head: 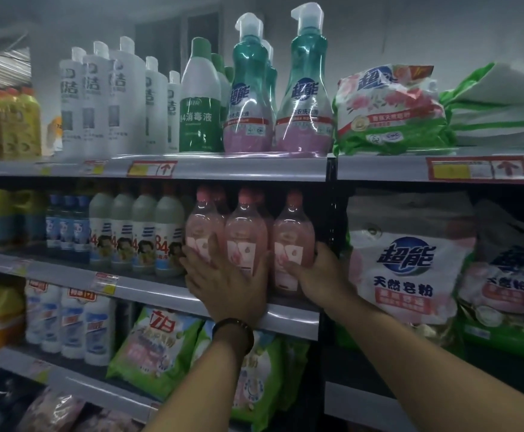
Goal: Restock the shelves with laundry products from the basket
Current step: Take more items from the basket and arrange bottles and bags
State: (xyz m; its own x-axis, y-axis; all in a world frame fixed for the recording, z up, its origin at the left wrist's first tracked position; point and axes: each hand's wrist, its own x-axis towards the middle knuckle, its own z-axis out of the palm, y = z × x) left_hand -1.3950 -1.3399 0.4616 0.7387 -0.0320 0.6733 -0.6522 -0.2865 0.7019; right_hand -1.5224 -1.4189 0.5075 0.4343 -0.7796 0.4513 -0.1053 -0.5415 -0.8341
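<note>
Three pink laundry liquid bottles stand side by side on the middle shelf [148, 286]. My left hand [226, 283] lies flat, fingers spread, against the fronts of the left pink bottle [201, 227] and the middle pink bottle [245, 232]. My right hand [323, 274] is wrapped around the lower part of the right pink bottle [293, 235], fingers curled behind its right side. More pink bottles stand behind them. The basket is out of sight.
White "84" bottles [164, 238] stand left of the pink ones. A white and pink detergent powder bag [407, 269] fills the shelf to the right. The top shelf holds teal pump bottles [304, 98], white bottles and a green bag. Green refill bags [158, 347] lie below.
</note>
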